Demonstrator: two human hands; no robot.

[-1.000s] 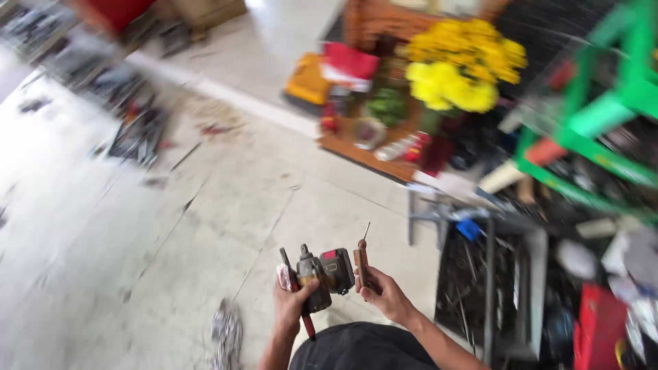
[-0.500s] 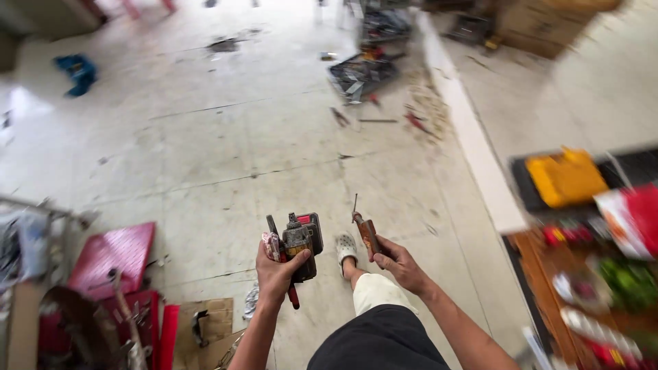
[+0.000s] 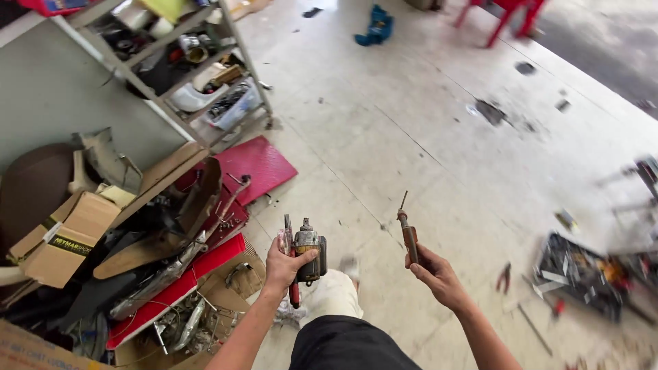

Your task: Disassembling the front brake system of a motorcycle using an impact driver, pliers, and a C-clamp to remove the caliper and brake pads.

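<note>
Grey motor (image 3: pixel 310 250) still in left hand (image 3: pixel 284 264), screwdriver (image 3: pixel 409 236) in right (image 3: pixel 439 277), perhaps raised

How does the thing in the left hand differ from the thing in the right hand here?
The left hand grips a chunky, dark metal motor part, together with a red-handled tool that hangs below the fist; the right hand holds a single slim screwdriver. The motor part is short and thick; the screwdriver is long and thin, with a brown handle. Both are held upright above the floor.
</note>
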